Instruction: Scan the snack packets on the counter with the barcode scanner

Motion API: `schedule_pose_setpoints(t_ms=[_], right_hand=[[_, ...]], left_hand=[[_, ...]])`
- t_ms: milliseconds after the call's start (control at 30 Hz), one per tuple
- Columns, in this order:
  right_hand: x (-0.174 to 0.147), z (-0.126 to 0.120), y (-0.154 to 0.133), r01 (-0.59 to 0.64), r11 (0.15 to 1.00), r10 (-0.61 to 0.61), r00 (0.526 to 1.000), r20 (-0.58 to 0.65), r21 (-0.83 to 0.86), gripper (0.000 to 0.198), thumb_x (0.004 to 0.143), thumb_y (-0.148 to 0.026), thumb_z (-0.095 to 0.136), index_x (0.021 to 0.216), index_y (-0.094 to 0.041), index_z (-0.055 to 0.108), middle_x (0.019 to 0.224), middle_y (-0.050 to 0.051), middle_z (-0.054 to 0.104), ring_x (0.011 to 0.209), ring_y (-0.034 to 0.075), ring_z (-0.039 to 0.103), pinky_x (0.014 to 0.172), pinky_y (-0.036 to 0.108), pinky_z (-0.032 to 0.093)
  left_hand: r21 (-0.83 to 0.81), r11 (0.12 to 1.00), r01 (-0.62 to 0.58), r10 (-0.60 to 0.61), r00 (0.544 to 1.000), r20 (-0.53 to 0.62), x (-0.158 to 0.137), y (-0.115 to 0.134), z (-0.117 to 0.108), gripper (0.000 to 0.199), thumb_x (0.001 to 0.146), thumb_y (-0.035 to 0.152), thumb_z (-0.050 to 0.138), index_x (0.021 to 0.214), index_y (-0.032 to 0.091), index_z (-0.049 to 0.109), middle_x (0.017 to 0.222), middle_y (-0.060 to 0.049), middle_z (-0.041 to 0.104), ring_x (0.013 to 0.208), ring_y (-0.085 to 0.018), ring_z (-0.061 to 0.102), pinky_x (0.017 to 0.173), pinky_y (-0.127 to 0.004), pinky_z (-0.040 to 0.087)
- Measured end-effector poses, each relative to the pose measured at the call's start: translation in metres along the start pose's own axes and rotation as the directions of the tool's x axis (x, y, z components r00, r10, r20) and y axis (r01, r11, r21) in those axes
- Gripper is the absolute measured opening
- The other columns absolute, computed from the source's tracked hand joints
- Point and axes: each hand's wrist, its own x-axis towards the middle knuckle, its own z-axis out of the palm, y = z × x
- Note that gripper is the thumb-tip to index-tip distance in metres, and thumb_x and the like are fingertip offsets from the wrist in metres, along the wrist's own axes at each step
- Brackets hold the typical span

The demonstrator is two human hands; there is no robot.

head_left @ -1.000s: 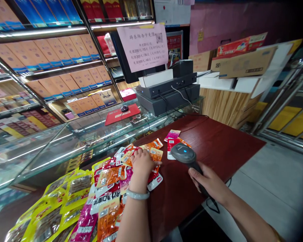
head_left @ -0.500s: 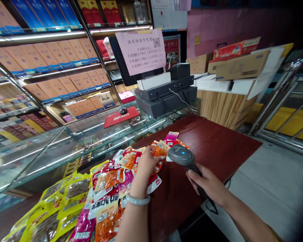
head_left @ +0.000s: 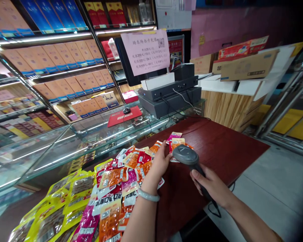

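Note:
My left hand [head_left: 163, 159], with a pale bangle on the wrist, reaches over the snack packets. Its thumb and fingers are apart, and nothing shows between them. Just right of its fingertips lies a small group of packets, with an orange and cream packet [head_left: 178, 142] on top and a pink packet [head_left: 175, 135] behind. My right hand [head_left: 208, 183] is wrapped round the handle of a dark grey barcode scanner [head_left: 185, 154]. The scanner head partly hides the right-hand packets. Left of my left arm spreads a heap of orange, red and pink packets [head_left: 113, 178].
Yellow snack bags [head_left: 77, 190] lie at the left end of the dark red table [head_left: 217, 141]. Behind stand a glass counter [head_left: 91, 134], a red mouse pad [head_left: 116, 117], a cash drawer [head_left: 171, 101] and a monitor bearing a pink sign [head_left: 146, 52]. A metal railing [head_left: 282, 107] stands at right.
My left hand has moved off the orange and cream packet, which now lies farther right on the small group. The scanner's blue light has gone out. The view has shifted slightly.

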Motion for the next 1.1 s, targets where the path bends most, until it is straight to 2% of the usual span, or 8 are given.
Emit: schedule_pose_setpoints(t_ms=[133, 233, 367, 467, 633, 833, 933, 1100], right_hand=[[0.001, 0.001, 0.001, -0.009, 1.0, 0.009, 1.0, 0.017, -0.003, 0.039, 0.091, -0.06, 0.052, 0.084, -0.021, 0.046, 0.056, -0.008, 0.045, 0.046, 0.009, 0.042, 0.046, 0.022, 0.039], [0.001, 0.003, -0.001, -0.018, 1.0, 0.019, 0.999, 0.031, -0.024, 0.04, 0.091, -0.06, 0.051, 0.084, -0.021, 0.046, 0.054, -0.008, 0.045, 0.044, 0.009, 0.042, 0.046, 0.023, 0.038], [0.001, 0.002, -0.002, -0.009, 0.999, 0.011, 0.999, 0.037, -0.047, 0.04, 0.09, -0.061, 0.051, 0.087, -0.021, 0.046, 0.053, -0.008, 0.046, 0.044, 0.009, 0.042, 0.045, 0.023, 0.037], [0.001, 0.0, -0.002, -0.002, 0.998, 0.004, 1.0, 0.029, -0.056, 0.04, 0.091, -0.06, 0.051, 0.086, -0.021, 0.046, 0.054, -0.008, 0.046, 0.044, 0.009, 0.042, 0.045, 0.023, 0.037], [-0.001, -0.003, 0.0, 0.002, 0.997, -0.001, 1.0, 0.011, -0.074, 0.039, 0.091, -0.059, 0.052, 0.086, -0.021, 0.047, 0.055, -0.008, 0.046, 0.046, 0.01, 0.044, 0.046, 0.023, 0.039], [-0.003, -0.001, 0.001, 0.006, 0.996, -0.004, 1.0, 0.029, -0.09, 0.039, 0.091, -0.059, 0.051, 0.09, -0.02, 0.047, 0.056, -0.008, 0.046, 0.045, 0.01, 0.044, 0.045, 0.023, 0.039], [-0.004, 0.002, -0.002, 0.022, 0.995, -0.018, 0.999, 0.048, -0.093, 0.038, 0.09, -0.057, 0.053, 0.09, -0.019, 0.048, 0.058, -0.007, 0.046, 0.046, 0.009, 0.043, 0.045, 0.022, 0.039], [-0.006, 0.006, -0.005, 0.031, 0.993, -0.02, 0.995, 0.095, -0.113, 0.037, 0.091, -0.055, 0.055, 0.093, -0.018, 0.052, 0.059, -0.007, 0.046, 0.046, 0.009, 0.042, 0.045, 0.021, 0.036]], left_hand=[[0.5, 0.865, 0.047, 0.008, 0.994, -0.106, -0.005, -0.008, -0.01, 0.063, 0.087, 0.032, 0.059, 0.144, 0.012, 0.041, 0.153, -0.02, 0.037, 0.147, -0.033, 0.021, 0.119, -0.055, 0.015], [0.7, 0.694, 0.17, -0.08, 0.984, -0.159, -0.01, -0.013, -0.02, 0.063, 0.09, 0.045, 0.054, 0.142, 0.011, 0.045, 0.152, -0.023, 0.036, 0.147, -0.038, 0.018, 0.115, -0.065, 0.008], [0.745, 0.65, 0.152, -0.128, 0.988, -0.09, -0.01, -0.011, -0.026, 0.045, 0.094, 0.049, 0.044, 0.122, 0.02, 0.064, 0.129, -0.018, 0.062, 0.13, -0.036, 0.047, 0.11, -0.07, 0.01], [0.757, 0.639, 0.134, -0.115, 0.99, -0.079, -0.007, -0.007, -0.027, 0.031, 0.089, 0.044, 0.054, 0.103, 0.021, 0.07, 0.103, -0.013, 0.071, 0.11, -0.031, 0.06, 0.111, -0.062, 0.018], [0.767, 0.625, 0.146, -0.105, 0.989, -0.102, -0.004, -0.006, -0.03, 0.055, 0.077, 0.044, 0.069, 0.12, 0.011, 0.063, 0.106, -0.018, 0.069, 0.107, -0.031, 0.06, 0.096, -0.04, 0.038], [0.628, 0.738, 0.248, -0.179, 0.969, -0.172, -0.001, -0.005, -0.038, 0.032, 0.088, 0.042, 0.053, 0.082, 0.021, 0.076, 0.086, -0.01, 0.073, 0.091, -0.026, 0.064, 0.08, -0.034, 0.04], [0.35, 0.867, 0.355, -0.268, 0.924, -0.272, 0.0, -0.009, -0.04, 0.04, 0.089, 0.05, 0.047, 0.083, 0.024, 0.076, 0.075, -0.005, 0.072, 0.078, -0.021, 0.064, 0.069, -0.029, 0.04], [0.002, 0.954, 0.299, -0.279, 0.892, -0.356, 0.001, -0.015, -0.038, 0.045, 0.087, 0.055, 0.047, 0.086, 0.02, 0.076, 0.074, -0.004, 0.072, 0.068, -0.018, 0.061, 0.06, -0.024, 0.039]])
